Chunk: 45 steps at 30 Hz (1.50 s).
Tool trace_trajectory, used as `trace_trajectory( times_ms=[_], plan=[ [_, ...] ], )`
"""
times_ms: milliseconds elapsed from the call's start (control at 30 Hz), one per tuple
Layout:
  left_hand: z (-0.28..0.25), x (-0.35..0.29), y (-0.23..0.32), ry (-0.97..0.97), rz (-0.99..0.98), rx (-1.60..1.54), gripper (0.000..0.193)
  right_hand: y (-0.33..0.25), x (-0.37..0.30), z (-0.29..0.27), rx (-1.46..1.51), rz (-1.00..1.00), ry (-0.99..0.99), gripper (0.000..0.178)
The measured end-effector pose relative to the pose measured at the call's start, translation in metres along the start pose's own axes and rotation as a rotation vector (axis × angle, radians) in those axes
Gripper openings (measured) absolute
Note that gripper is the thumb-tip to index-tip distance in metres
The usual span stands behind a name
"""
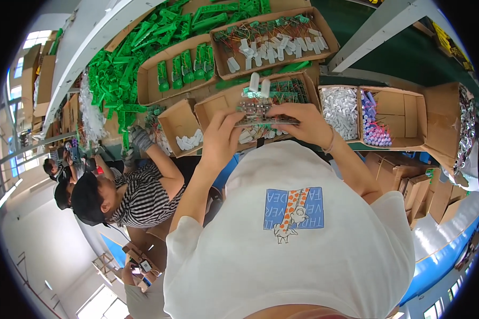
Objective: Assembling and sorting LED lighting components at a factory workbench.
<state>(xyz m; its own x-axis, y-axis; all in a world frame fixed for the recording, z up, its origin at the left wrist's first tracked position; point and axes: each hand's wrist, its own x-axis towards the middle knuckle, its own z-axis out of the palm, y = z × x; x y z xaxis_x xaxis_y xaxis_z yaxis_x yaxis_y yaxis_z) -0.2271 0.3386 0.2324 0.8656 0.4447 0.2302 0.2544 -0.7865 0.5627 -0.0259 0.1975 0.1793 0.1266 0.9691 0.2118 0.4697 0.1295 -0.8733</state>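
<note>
Both hands are raised close together in front of my chest, over the cardboard boxes. My left hand (222,135) grips the left end of a small circuit-board assembly (256,109), fingers bent around it. My right hand (304,123) closes on its right end, thumb and fingers curled in. Silvery parts show along the assembly. Two white plastic pieces (254,82) stick up beyond it, and the area around them is blurred. Under my hands lies an open box (207,108) with circuit boards, wires and white pieces.
Boxes of wired boards with white parts (277,48), green housings (185,69), white pieces (339,111) and purple and pink cylinders (377,139) surround the hands. Loose green housings (114,80) pile up left. Metal posts (378,37) rise nearby. A gloved co-worker (125,196) sits at left.
</note>
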Motion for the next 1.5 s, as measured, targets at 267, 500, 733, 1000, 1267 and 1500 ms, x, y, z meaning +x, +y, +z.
trace_trajectory(
  times_ms=[267, 500, 733, 1000, 1267, 1500],
  plan=[
    [-0.026, -0.013, 0.026, 0.180, -0.131, -0.643, 0.033, -0.027, -0.007, -0.045, 0.359, 0.026, 0.047, 0.036],
    [-0.022, -0.009, 0.026, 0.163, -0.040, -0.655, 0.028, -0.032, -0.013, -0.040, 0.642, 0.192, 0.153, 0.028],
    [-0.027, -0.002, 0.036, 0.066, -0.118, -0.550, 0.016, -0.017, -0.010, -0.041, 0.310, -0.171, 0.128, 0.019],
    [-0.028, -0.009, 0.027, -0.303, -0.165, -0.640, 0.018, -0.028, -0.016, -0.043, 0.387, 0.127, 0.121, 0.034],
    [-0.007, 0.007, 0.050, -0.088, -0.006, -0.321, 0.028, -0.021, -0.015, -0.048, 0.474, 0.005, 0.192, 0.034],
    [-0.002, 0.005, 0.041, 0.012, 0.087, -0.316, 0.019, -0.019, -0.017, -0.054, 0.349, -0.073, 0.171, 0.025]
  ],
)
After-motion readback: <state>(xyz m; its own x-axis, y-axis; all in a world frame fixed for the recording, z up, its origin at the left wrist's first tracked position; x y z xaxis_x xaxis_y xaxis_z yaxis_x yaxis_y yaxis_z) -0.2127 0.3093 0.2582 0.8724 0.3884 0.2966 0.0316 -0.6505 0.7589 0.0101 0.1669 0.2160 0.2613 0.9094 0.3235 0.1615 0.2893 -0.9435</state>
